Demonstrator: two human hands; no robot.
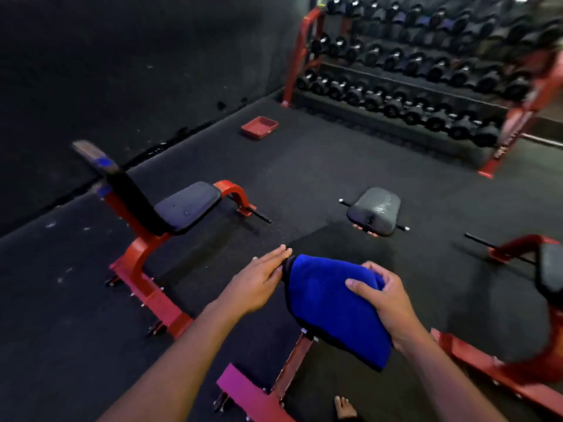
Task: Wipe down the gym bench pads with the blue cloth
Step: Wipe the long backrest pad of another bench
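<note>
Head view shows the blue cloth (329, 303) folded and draped over the top of the backrest pad right below me, so the pad itself is almost wholly hidden under it. My right hand (387, 303) grips the cloth at its right side, fingers and thumb curled round the fold. My left hand (259, 280) lies flat with straight fingers just beside the cloth's left edge, fingertips at the pad's top corner; whether they touch it I cannot tell.

As I judge it, I am on this one backrest, and nothing shows how much of it is wiped. That bench's seat pad (376, 210) ahead has a dull sheen, which may or may not be dampness. Still to check or do, by my reckoning: the left bench (170, 214) with its seat and backrest, and the right bench (551, 269) at the frame's right edge. Beyond, on the floor, sit a red tray (260, 127) and the dumbbell rack (405, 74).
</note>
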